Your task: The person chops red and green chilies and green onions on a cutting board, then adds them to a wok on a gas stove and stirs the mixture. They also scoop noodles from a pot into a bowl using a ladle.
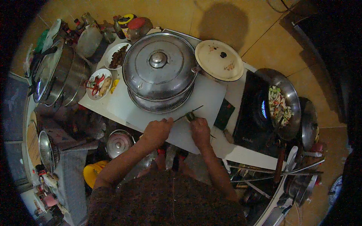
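Note:
My left hand (157, 132) is closed around the handle of what looks like a knife. Its thin dark blade (188, 113), seen nearly edge-on, slants up to the right over a white cutting board (181, 137). My right hand (200, 131) grips some green vegetable stalks (191, 116), whose upper ends meet or lie close to the blade. A thin green piece (212, 136) shows beside that hand. Just beyond both hands stands a large lidded metal pot (159, 67). The exact cutting contact is too dim to tell.
A plate of peppers and ginger (92, 93), a bowl of dark food (107, 60) and a stacked steamer (65, 82) stand left. An enamel lid (219, 60) leans at the big pot. Right is a cooktop (249, 113) with a tilted wok (292, 99) of chopped vegetables.

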A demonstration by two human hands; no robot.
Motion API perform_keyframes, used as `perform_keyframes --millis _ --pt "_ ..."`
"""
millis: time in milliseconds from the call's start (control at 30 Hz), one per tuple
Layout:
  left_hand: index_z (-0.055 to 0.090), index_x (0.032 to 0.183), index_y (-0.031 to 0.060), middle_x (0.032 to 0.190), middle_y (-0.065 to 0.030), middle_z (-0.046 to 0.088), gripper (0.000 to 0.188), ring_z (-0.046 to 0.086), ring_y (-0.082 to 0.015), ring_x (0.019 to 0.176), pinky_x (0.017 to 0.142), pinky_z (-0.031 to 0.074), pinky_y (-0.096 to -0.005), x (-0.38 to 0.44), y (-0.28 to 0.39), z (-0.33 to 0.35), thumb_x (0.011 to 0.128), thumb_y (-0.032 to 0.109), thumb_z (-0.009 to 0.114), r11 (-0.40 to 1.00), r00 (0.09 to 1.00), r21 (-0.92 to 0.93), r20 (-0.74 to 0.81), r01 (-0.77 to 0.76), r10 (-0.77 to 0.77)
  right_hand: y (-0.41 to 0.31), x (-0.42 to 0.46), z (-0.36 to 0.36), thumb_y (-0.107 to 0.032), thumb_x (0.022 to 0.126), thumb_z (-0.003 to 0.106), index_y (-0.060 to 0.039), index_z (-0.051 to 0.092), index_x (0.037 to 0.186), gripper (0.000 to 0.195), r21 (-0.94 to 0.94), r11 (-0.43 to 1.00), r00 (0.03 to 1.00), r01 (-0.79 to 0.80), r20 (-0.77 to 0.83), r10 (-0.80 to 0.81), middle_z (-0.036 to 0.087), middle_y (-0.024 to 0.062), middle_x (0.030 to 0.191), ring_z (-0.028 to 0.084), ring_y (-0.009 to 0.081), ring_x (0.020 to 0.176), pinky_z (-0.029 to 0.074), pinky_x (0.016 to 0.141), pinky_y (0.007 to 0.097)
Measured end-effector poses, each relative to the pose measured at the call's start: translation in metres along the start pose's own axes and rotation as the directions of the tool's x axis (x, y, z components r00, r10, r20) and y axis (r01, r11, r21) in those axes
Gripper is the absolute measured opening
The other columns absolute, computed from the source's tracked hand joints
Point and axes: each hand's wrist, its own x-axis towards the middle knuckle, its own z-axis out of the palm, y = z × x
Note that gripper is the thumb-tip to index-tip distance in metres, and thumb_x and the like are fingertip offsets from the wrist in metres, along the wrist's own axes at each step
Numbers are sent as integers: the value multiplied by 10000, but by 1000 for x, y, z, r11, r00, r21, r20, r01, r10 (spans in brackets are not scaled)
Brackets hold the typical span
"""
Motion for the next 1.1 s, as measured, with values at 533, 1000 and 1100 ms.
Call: perform_keyframes --millis 533,1000,1100 --pt "497 957 26 773 -160 621 197 649 -333 648 546 524 -421 4 8 -5 771 70 546 994 993 100 110 -51 40 -1 -1 -5 -10 635 614 -16 585 803 171 122 988 995 -97 42 92 559 154 862 535 331 865 484 753 386" --pt "492 980 19 813 -163 631 178 644 -356 664 563 521 -439 7 13 9 814 84 484 995 995 64 71 -80 75 4 -14 20 -50 663 603 -16 587 873 213 -23 1000 1000 -18 -15 17 559 134 918 539 300 911 479 763 385" --pt "496 969 17 795 -167 629 167 641 -357 660 567 521 -440 11 10 13 815 82 485 997 996 -2 34 -81 81 2 -18 22 -51 665 612 -26 595 878 215 -28 999 999 -41 19 42 560 129 906 544 300 885 481 736 388"
